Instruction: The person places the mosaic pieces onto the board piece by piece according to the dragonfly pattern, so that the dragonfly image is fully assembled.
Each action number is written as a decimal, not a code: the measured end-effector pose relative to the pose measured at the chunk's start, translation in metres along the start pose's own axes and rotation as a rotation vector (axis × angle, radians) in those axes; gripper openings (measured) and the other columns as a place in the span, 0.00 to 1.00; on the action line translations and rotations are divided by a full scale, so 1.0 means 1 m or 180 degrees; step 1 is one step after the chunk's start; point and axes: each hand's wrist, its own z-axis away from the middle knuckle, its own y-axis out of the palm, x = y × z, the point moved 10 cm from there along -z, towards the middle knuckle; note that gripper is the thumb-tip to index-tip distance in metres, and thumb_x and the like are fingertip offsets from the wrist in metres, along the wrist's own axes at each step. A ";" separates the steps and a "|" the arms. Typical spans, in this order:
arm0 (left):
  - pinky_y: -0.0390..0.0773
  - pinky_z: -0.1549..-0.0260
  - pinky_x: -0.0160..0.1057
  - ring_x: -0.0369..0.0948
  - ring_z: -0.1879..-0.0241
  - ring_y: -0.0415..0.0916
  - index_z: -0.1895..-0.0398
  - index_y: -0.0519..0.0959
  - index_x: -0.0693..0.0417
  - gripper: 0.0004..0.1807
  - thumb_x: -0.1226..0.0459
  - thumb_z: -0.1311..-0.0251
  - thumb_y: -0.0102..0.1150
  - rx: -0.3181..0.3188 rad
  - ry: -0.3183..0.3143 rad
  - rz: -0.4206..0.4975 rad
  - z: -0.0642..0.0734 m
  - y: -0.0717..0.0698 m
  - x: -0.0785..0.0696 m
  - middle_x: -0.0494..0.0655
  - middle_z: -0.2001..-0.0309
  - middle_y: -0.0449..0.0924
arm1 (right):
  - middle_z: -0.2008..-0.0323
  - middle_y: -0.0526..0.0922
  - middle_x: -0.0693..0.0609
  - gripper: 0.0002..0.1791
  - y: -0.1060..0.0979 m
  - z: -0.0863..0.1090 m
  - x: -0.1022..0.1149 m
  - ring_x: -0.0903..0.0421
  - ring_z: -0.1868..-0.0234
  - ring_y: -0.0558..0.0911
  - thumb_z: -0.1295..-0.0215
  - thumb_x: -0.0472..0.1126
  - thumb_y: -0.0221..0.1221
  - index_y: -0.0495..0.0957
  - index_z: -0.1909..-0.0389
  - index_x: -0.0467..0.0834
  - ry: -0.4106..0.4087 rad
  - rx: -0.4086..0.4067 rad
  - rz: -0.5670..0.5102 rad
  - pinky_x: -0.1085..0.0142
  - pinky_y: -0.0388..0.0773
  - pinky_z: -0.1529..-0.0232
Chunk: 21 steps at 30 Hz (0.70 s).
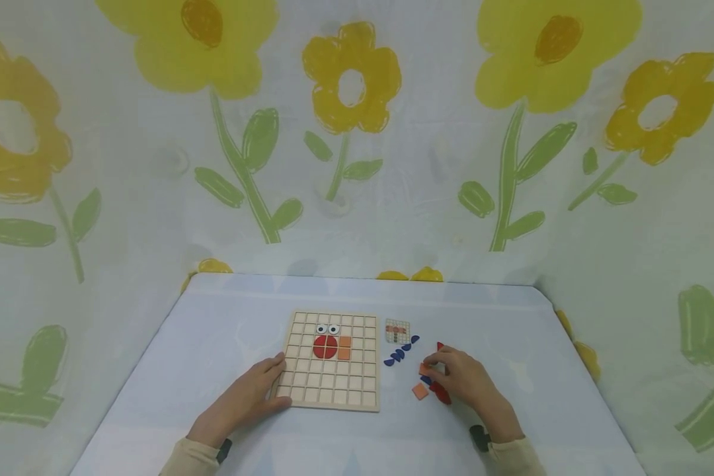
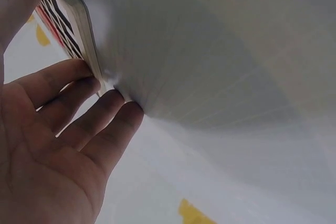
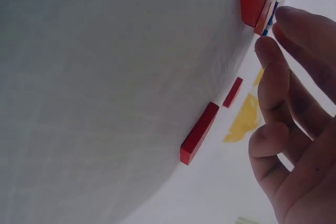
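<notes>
My left hand (image 1: pixel 248 391) rests at the lower left corner of a wooden grid board (image 1: pixel 307 396), fingers along its left side and the thumb at the front corner. In the left wrist view the fingertips touch the board's edge. On the board lie two round eye pieces (image 1: pixel 327 329), a red disc of quarter pieces (image 1: pixel 325 348) and orange squares (image 1: pixel 345 348). Right of the board, thumb and index finger of my right hand (image 1: pixel 465 378) pinch an orange square (image 1: pixel 424 369). Beside it are another orange square (image 1: pixel 420 391), red pieces (image 1: pixel 441 394) and a blue piece (image 1: pixel 426 380).
A small pattern card (image 1: pixel 398 331) lies right of the board. Several blue half-round pieces (image 1: pixel 400 354) run in a slanting row below it. A white table (image 1: pixel 244 297) carries everything, with a flower-printed cloth (image 1: pixel 393 218) hanging behind and at the sides.
</notes>
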 end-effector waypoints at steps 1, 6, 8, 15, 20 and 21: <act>0.64 0.28 0.53 0.54 0.26 0.60 0.28 0.68 0.65 0.47 0.45 0.44 0.72 -0.0004 0.0000 0.0017 0.000 0.000 0.000 0.54 0.24 0.62 | 0.63 0.83 0.61 0.10 0.000 0.000 0.000 0.61 0.70 0.73 0.42 0.46 0.74 0.89 0.59 0.55 -0.0008 -0.0002 0.0015 0.67 0.77 0.70; 0.64 0.28 0.53 0.54 0.26 0.59 0.28 0.68 0.64 0.47 0.45 0.44 0.72 -0.0011 -0.0021 0.0057 0.001 0.001 0.000 0.54 0.24 0.61 | 0.61 0.85 0.60 0.11 0.000 -0.001 0.003 0.59 0.62 0.80 0.43 0.46 0.75 0.89 0.59 0.53 -0.0078 0.0016 0.0100 0.59 0.85 0.57; 0.64 0.28 0.53 0.54 0.26 0.59 0.28 0.68 0.65 0.47 0.45 0.44 0.72 -0.0014 -0.0013 0.0051 0.001 0.000 0.000 0.54 0.24 0.61 | 0.61 0.85 0.60 0.11 0.001 -0.002 0.004 0.59 0.60 0.81 0.43 0.45 0.75 0.89 0.58 0.53 -0.0085 0.0047 0.0127 0.57 0.86 0.53; 0.63 0.28 0.53 0.55 0.26 0.59 0.29 0.69 0.65 0.46 0.46 0.44 0.72 -0.0026 0.0005 0.0057 0.001 0.000 0.000 0.54 0.24 0.62 | 0.63 0.85 0.61 0.12 -0.001 -0.007 0.002 0.57 0.57 0.81 0.42 0.44 0.74 0.89 0.57 0.50 -0.0058 0.0057 0.0189 0.54 0.85 0.49; 0.63 0.28 0.53 0.54 0.26 0.60 0.29 0.69 0.64 0.47 0.45 0.44 0.72 -0.0009 -0.0008 0.0037 0.000 0.001 0.000 0.54 0.24 0.62 | 0.61 0.86 0.59 0.13 -0.001 -0.008 0.001 0.53 0.53 0.83 0.43 0.45 0.74 0.89 0.57 0.49 -0.0088 0.0056 0.0218 0.50 0.84 0.45; 0.63 0.28 0.53 0.54 0.26 0.60 0.29 0.69 0.64 0.47 0.45 0.44 0.72 -0.0008 -0.0014 0.0043 0.000 0.002 0.001 0.54 0.24 0.62 | 0.61 0.86 0.59 0.13 -0.001 -0.009 0.002 0.52 0.51 0.83 0.43 0.46 0.74 0.89 0.57 0.49 -0.0100 0.0057 0.0234 0.49 0.83 0.45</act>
